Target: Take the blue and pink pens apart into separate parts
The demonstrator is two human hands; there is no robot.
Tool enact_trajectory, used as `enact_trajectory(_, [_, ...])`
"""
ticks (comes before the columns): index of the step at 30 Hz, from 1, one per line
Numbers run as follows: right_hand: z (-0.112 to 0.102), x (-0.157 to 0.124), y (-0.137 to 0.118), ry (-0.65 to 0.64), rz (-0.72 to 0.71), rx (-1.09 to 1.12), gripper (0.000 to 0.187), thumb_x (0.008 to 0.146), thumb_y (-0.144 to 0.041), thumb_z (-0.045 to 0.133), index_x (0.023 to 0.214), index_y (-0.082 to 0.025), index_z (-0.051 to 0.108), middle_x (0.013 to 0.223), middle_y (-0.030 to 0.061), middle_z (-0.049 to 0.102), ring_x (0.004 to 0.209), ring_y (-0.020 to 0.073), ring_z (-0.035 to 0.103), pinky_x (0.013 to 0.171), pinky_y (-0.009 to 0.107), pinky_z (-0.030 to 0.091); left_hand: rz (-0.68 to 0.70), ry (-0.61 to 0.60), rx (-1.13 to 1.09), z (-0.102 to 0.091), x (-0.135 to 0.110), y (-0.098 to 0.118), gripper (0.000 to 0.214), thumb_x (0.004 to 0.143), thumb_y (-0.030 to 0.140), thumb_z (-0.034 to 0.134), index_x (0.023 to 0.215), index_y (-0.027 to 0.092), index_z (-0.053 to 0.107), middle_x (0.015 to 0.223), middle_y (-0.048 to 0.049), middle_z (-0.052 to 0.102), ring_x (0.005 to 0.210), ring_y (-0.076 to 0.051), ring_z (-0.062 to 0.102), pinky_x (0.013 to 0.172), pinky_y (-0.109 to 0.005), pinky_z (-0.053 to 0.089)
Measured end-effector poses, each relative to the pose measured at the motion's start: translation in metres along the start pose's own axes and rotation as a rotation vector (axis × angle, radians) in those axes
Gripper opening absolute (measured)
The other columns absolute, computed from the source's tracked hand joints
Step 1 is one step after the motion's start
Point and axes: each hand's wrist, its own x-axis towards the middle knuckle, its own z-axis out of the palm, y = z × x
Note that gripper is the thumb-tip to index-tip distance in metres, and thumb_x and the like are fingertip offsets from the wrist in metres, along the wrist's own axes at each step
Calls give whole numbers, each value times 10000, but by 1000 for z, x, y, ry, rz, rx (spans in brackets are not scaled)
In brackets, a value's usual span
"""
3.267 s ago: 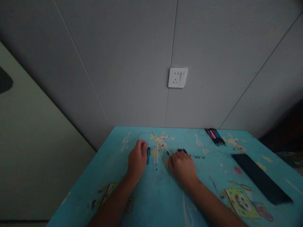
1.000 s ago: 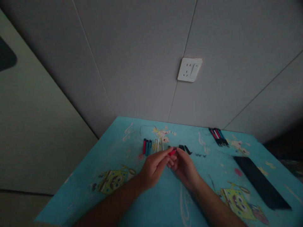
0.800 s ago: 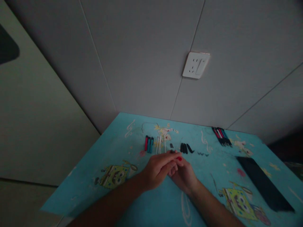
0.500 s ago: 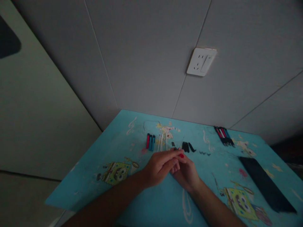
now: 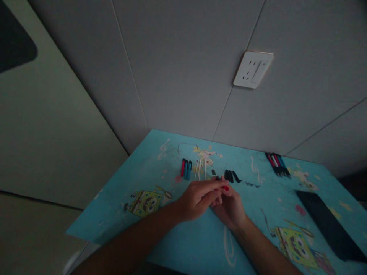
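Note:
My left hand (image 5: 197,199) and my right hand (image 5: 231,208) meet above the middle of the table, fingers closed together. A small red piece (image 5: 226,188) shows between the fingertips; most of it is hidden, so its kind is unclear. Just beyond the fingertips a dark bit (image 5: 218,178) peeks out, and I cannot tell whether it belongs to the red piece. Past my left hand lie red and blue pen-like barrels with dark ends (image 5: 186,169) and several thin white sticks (image 5: 199,170). Short black pieces (image 5: 229,176) rest just beyond my right hand.
The blue cartoon-printed table (image 5: 172,244) stands against a grey wall with a white socket (image 5: 254,70). At the far right lies a row of coloured pens (image 5: 277,164); nearer, a long black flat case (image 5: 329,225). Small grey pieces (image 5: 252,185) sit right of the black ones.
The camera view has shifted slightly, so everything sits a little further right. My hands stay together around the red piece, with almost no change in their pose.

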Motion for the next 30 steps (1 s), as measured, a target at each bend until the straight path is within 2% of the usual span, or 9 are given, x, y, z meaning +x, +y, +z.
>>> enact_trajectory(4, [-1, 1, -8, 102, 13, -20, 242, 854, -425, 641, 906, -198, 704, 724, -18, 624, 517, 85, 475, 500, 209, 413, 95, -19, 130, 0, 2, 4, 351, 963, 174, 481, 1305, 155, 561, 1020, -91, 730, 789, -126, 664, 795, -265, 546])
enact_trajectory(8, [1, 4, -21, 171, -106, -227, 262, 860, -445, 628, 962, -216, 703, 733, -18, 630, 482, 76, 444, 441, 203, 349, 211, -37, 299, -1, -2, 4, 279, 969, 219, 484, 1205, 132, 606, 907, -76, 740, 827, -143, 683, 806, -267, 526])
enact_trajectory(12, [7, 20, -31, 239, -308, -838, 357, 869, -473, 613, 1055, -180, 698, 599, -34, 578, 488, 96, 449, 478, 215, 357, 417, -68, 497, 2, -9, -7, 342, 990, 361, 403, 826, 159, 625, 630, -18, 647, 573, -118, 623, 632, -264, 476])
enact_trajectory(14, [12, 35, -30, 229, -391, -1229, 383, 879, -467, 594, 1095, -167, 693, 652, -9, 632, 545, 125, 521, 533, 236, 400, 489, -129, 574, 5, -12, -14, 417, 986, 410, 376, 671, 188, 535, 545, 5, 576, 492, -106, 564, 543, -260, 420])
enact_trajectory(16, [18, 54, -25, 231, -429, -1568, 378, 895, -443, 561, 1125, -170, 689, 769, 31, 700, 642, 162, 604, 616, 263, 441, 520, -172, 643, 6, -13, -19, 423, 971, 432, 381, 635, 201, 492, 526, 9, 540, 472, -109, 530, 498, -265, 382])
enact_trajectory(19, [24, 81, -13, 259, -417, -1809, 319, 884, -393, 565, 1060, -179, 721, 856, 78, 737, 762, 211, 659, 714, 300, 448, 489, -182, 742, 5, -12, -19, 370, 951, 407, 385, 664, 204, 497, 544, 1, 533, 482, -125, 509, 486, -270, 380])
enact_trajectory(24, [25, 106, -1, 286, -395, -1847, 275, 860, -394, 580, 844, -178, 750, 770, 113, 730, 745, 243, 666, 696, 322, 437, 357, -122, 844, -1, -7, -16, 327, 968, 326, 347, 740, 180, 532, 609, -19, 584, 539, -137, 562, 523, -265, 418])
enact_trajectory(27, [25, 105, -7, 293, -415, -1817, 314, 880, -409, 550, 817, -168, 741, 757, 114, 722, 741, 241, 661, 702, 327, 442, 267, -48, 872, -4, -5, -19, 359, 992, 354, 358, 758, 171, 560, 622, -20, 611, 548, -136, 585, 521, -257, 409])
enact_trajectory(30, [23, 87, -22, 256, -456, -1749, 328, 922, -395, 492, 896, -171, 730, 832, 83, 728, 768, 208, 659, 714, 300, 460, 89, -23, 827, -7, -3, -24, 382, 995, 399, 391, 770, 167, 594, 648, -25, 643, 566, -138, 605, 538, -248, 407])
